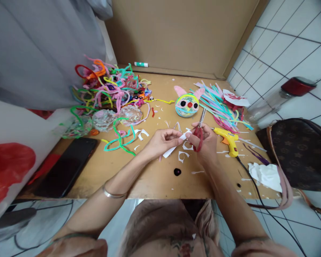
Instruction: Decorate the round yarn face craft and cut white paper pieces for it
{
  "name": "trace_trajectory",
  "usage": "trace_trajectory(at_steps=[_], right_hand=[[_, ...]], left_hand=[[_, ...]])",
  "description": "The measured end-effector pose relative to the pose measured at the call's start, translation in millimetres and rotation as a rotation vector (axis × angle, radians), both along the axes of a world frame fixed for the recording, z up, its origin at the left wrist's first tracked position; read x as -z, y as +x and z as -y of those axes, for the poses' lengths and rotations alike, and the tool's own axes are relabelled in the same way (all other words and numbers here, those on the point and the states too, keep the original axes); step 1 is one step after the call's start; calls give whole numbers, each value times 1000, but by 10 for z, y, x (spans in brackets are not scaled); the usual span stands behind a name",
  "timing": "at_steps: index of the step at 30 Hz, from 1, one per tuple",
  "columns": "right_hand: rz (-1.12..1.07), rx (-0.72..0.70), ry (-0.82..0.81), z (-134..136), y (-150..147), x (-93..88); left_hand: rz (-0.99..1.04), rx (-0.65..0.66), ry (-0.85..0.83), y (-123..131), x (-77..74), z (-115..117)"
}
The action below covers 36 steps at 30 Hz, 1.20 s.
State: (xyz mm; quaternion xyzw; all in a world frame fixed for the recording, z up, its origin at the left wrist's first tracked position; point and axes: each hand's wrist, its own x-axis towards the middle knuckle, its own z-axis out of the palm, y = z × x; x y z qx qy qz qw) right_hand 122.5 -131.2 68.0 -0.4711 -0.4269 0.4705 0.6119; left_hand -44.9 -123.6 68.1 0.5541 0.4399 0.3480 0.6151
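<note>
Over the middle of the table, my left hand (pixel 164 140) pinches a narrow strip of white paper (pixel 170 152) between thumb and fingers. My right hand (pixel 208 142) is closed around red-handled scissors (pixel 198 137), their blades pointing up and away; its thumb also touches the strip's far end. White paper cut-outs (pixel 183 156) with holes lie under and beside the hands. Just beyond stands a round animal head (pixel 187 110) with pink ears, black eyes and a red nose. A small black round piece (pixel 177 172) rests near the front edge.
Tangled pipe cleaners (pixel 109 85) are heaped at back left, straight ones (pixel 219 101) at back right. A yellow glue gun (pixel 230 141) lies right of my hand, its cord trailing off the table. A phone (pixel 66 167) is at left, a brown bag (pixel 296 153) at right.
</note>
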Motion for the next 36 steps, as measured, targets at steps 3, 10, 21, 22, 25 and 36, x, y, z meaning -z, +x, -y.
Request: trace_trajectory(at_steps=[3,10,21,22,25,36], right_hand=[[7,-44,-23,25,-35,0],[-61,-8,-11,-12,0,30],[-161,-35,8,-108,132,47],[-172,-36,3,-115,146,49],[-196,-26,2,-131,182,50],[-141,-13,28,-125,215,12]], left_hand=[[48,-14,19,8,22,-6],[21,30,-13,-15,-3,-6],[65,112,-64,-70,-72,-12],[81,112,-70,-75,-68,-15],[106,125,-100,-92,-51,-29],[157,140,-99,-97,-91,-39]])
